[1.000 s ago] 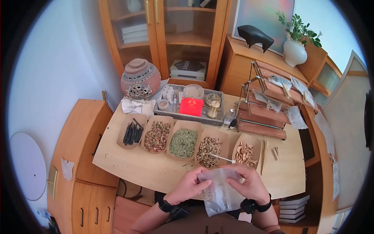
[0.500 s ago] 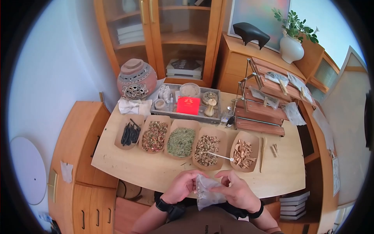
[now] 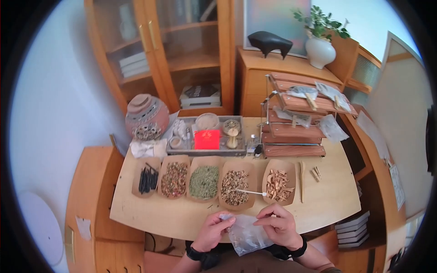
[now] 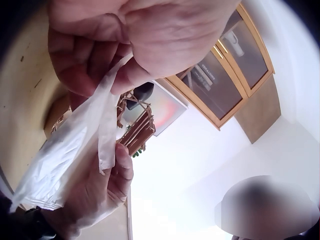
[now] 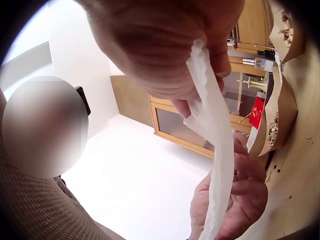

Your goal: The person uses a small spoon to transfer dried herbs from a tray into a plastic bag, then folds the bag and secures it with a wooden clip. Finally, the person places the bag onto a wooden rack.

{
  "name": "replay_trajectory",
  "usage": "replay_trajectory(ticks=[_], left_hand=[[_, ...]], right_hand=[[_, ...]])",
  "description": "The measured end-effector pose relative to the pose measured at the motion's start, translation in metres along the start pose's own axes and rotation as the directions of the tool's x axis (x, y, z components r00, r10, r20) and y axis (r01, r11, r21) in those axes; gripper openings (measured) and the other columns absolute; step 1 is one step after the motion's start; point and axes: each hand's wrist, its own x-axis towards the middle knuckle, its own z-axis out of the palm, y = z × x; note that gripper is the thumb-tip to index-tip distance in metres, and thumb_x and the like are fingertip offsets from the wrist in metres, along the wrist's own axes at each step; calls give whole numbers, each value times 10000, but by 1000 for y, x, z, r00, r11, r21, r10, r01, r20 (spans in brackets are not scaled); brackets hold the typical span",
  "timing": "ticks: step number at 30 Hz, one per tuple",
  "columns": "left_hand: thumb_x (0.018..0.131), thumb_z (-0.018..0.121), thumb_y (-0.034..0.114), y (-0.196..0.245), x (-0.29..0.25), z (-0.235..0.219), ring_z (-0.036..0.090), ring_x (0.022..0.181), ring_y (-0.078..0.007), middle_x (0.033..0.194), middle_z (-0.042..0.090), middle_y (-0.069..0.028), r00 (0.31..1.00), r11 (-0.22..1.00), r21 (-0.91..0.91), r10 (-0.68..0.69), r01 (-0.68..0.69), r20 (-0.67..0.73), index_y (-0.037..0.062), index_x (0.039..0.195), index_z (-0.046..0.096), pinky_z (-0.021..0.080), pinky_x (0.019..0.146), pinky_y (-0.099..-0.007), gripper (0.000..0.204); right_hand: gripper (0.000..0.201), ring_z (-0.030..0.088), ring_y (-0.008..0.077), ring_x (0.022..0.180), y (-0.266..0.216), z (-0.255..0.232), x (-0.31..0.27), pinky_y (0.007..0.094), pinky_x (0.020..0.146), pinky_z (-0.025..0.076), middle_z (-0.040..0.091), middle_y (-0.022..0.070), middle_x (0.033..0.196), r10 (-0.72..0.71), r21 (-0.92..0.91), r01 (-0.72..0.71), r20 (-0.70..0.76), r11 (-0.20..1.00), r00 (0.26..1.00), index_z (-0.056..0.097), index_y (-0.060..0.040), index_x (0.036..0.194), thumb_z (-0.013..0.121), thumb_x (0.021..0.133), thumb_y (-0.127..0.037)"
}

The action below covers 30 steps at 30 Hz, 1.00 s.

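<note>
Between my hands, over the near edge of the table, hangs a translucent white drawstring-sized pouch (image 3: 248,236). My left hand (image 3: 213,232) pinches its upper left corner between thumb and fingers. At the other upper side, my right hand (image 3: 278,225) pinches the rim with thumb and forefinger. Seen from the left wrist, the pouch (image 4: 65,150) stretches as a pale sheet from one hand to the other. Just beyond the hands stand a paper tray of brown dried pieces (image 3: 234,187), with a small white spoon (image 3: 251,192) lying across it, and a tray of tan slices (image 3: 278,185).
Farther left are paper trays of green herb (image 3: 204,182), reddish petals (image 3: 174,179) and black sticks (image 3: 148,178). A grey tray (image 3: 182,152) holding a red packet (image 3: 207,139) stands behind them. At right rises a tiered wooden rack (image 3: 296,132) bearing small bags.
The pouch, bunched and edge-on half a second ago, is now spread flatter between both hands. The head view has shifted, so the table items appear lower and farther left.
</note>
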Motion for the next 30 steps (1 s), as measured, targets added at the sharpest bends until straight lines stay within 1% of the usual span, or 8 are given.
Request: replay_trajectory(ticks=[2,6,8,17,20,23,25,30], left_hand=[[1038,667,116,2,1,2,578,814,-60,903,641,43,1000,1000,-2,6,-6,-28,54,1071,698,448,727,-234,77],[1031,678,113,0,-1,-4,588,811,-65,923,663,29,1000,999,23,-28,28,-3,49,1084,700,452,727,-240,85],[1029,680,112,2,0,-5,589,805,-66,927,669,25,999,998,53,-28,26,28,48,1087,700,451,725,-240,88],[1039,659,109,2,-2,-8,629,765,-102,883,688,-21,997,995,69,-72,74,-36,5,1063,711,496,664,-262,119],[1043,661,127,0,-3,-3,595,715,-92,874,692,-23,995,998,-12,-65,64,-82,9,1061,734,446,608,-248,140],[1043,663,126,8,-6,-4,574,720,-75,897,700,-17,997,996,44,-74,75,-22,2,1064,741,445,636,-235,149],[1043,668,135,15,-8,-9,567,736,-58,908,700,-7,980,911,411,-62,-22,190,-13,1066,743,455,667,-232,167],[1050,669,168,21,6,6,586,784,-52,881,694,15,950,827,559,-122,-63,288,-22,1055,753,475,709,-233,208]], right_hand=[[394,663,230,918,-14,1,10,329,795,550,663,68,1134,239,138,-233,-26,963,971,804,-80,1085,658,796,144],[392,668,226,930,-12,1,16,331,833,547,671,73,1133,248,203,-242,-7,949,969,810,-81,1079,626,824,154],[424,672,220,939,4,-3,4,325,849,546,670,77,1148,225,246,-268,189,931,956,814,-101,1082,602,832,168],[388,677,198,952,13,-3,1,315,851,544,688,63,1113,299,320,-336,158,886,941,825,-95,984,606,815,178],[347,683,200,983,17,-2,0,312,862,542,692,55,1090,349,391,-369,126,843,929,819,-87,925,613,818,172],[327,686,206,1002,17,-11,1,311,867,537,693,53,1083,345,416,-412,229,811,910,815,-91,915,622,830,159],[311,686,210,1004,14,-22,9,311,868,535,690,54,1077,312,377,-411,297,830,902,813,-89,902,628,834,151],[322,685,206,1012,11,-25,34,311,876,537,681,59,1074,189,271,-338,454,901,871,810,-107,1003,650,849,126]])
